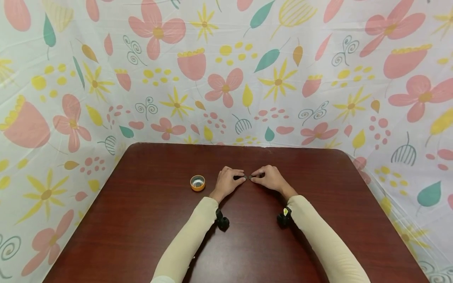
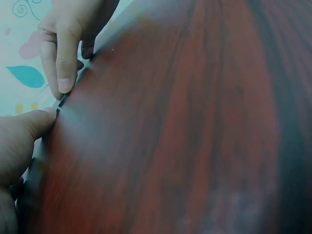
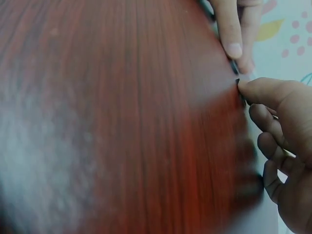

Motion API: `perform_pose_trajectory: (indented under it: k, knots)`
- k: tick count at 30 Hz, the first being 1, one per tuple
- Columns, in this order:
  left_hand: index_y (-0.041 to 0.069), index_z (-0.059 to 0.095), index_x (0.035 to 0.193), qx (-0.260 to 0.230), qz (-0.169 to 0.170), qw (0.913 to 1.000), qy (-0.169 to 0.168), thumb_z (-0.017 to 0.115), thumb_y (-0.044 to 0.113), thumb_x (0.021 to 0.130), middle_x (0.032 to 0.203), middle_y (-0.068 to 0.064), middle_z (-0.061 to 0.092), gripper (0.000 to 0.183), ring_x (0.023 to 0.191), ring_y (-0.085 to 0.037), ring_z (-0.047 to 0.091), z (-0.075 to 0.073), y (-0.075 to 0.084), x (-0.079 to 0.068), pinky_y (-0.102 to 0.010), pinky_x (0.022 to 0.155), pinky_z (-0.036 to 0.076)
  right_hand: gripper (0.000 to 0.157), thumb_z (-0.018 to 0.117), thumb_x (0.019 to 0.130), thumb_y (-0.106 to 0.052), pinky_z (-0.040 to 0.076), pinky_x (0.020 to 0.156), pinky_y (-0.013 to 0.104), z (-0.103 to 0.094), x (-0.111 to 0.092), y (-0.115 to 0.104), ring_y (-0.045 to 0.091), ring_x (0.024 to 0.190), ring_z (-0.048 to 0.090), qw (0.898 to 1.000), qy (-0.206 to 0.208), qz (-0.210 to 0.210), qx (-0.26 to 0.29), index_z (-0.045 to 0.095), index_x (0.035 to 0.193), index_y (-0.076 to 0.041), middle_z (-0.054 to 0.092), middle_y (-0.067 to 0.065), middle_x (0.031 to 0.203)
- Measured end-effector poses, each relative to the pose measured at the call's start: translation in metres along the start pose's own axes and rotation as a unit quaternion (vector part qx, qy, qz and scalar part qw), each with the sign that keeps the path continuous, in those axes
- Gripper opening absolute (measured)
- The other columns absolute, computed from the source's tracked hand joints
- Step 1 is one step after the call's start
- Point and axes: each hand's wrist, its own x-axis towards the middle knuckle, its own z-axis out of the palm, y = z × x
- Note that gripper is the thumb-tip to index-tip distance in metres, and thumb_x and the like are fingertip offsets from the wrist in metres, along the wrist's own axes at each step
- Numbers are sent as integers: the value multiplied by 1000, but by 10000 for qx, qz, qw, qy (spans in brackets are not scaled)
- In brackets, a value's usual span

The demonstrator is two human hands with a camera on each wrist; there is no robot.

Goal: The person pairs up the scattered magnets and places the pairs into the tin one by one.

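Note:
Near the middle of the table my left hand (image 1: pixel 227 181) pinches a small dark piece (image 1: pixel 245 177) between thumb and fingertips. Facing it, my right hand (image 1: pixel 270 179) pinches a second small dark piece (image 1: pixel 250 177) the same way. A narrow gap parts the two pieces, both low at the tabletop. In the left wrist view the left thumb and right fingers nearly meet, a thin dark edge (image 2: pixel 62 101) showing at the right fingertips. In the right wrist view a dark tip (image 3: pixel 238 81) shows at the right thumb. Fingers hide most of both pieces, so their kind is unclear.
A small round tin (image 1: pixel 197 183), orange outside and silvery inside, stands left of my left hand; something round and greyish shows at its bottom. The dark reddish-brown wooden table (image 1: pixel 159 220) reaches back to a flower-patterned cloth (image 1: pixel 226 86) hanging behind it and at both sides.

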Motion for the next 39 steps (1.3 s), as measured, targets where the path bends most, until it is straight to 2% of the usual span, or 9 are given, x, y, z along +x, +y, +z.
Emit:
perform_pose_trajectory:
  k: [5,10,21,26,29,33,36,39]
  knots:
    - [21,73,114,74,-3,10000,-13,66,34,91,124,13,63,28,99,-11,46,2,1,1,-31,83,34,19,75,84,-26,50,64,30,2,1,-5,9,70,60,9999,-28,-153,-16,76,100,-17,67,-7,80]
    - [21,72,115,52,51,10000,-50,66,34,91,124,14,62,28,97,-10,46,1,0,1,-31,81,33,19,75,84,-24,50,67,31,3,2,-6,10,73,59,9997,-10,-230,-24,76,101,-15,66,-6,81]
    - [20,71,117,-30,131,9999,2,68,35,89,124,14,62,31,100,-10,47,1,-3,0,-31,82,35,20,74,84,-26,49,68,32,5,2,-5,11,74,60,9998,78,-169,-47,76,101,-16,66,-6,82]
    - [16,69,121,-555,275,9981,40,67,34,90,124,6,63,36,113,-12,53,-4,-5,-3,-37,98,38,21,71,87,-30,50,69,33,4,2,-2,12,77,60,9999,150,4,79,75,104,-19,68,-5,88]
    - [15,65,126,-957,259,9951,31,63,38,92,126,5,62,41,120,-13,53,-11,-4,-9,-40,102,40,23,70,88,-30,51,73,36,1,3,-1,15,84,62,9998,187,-28,119,74,106,-17,68,-1,95]
    - [23,60,131,-1255,214,9919,30,59,45,92,128,9,59,44,116,-14,55,-29,5,-22,-38,93,46,26,70,88,-30,51,80,43,-4,1,1,21,96,62,9995,273,-62,117,74,108,-14,68,2,104]
    - [29,58,132,-1328,458,9900,139,60,45,92,127,9,60,43,112,-18,57,-49,11,-34,-38,89,49,29,72,86,-32,50,84,45,-8,0,3,22,99,61,9992,378,-111,70,73,109,-14,67,1,105]
    - [31,56,133,-1353,720,9877,322,63,43,91,127,5,61,43,111,-22,58,-71,9,-46,-41,89,48,34,72,85,-36,49,85,46,-10,1,4,22,101,61,9987,458,-218,65,73,110,-14,66,-1,105]
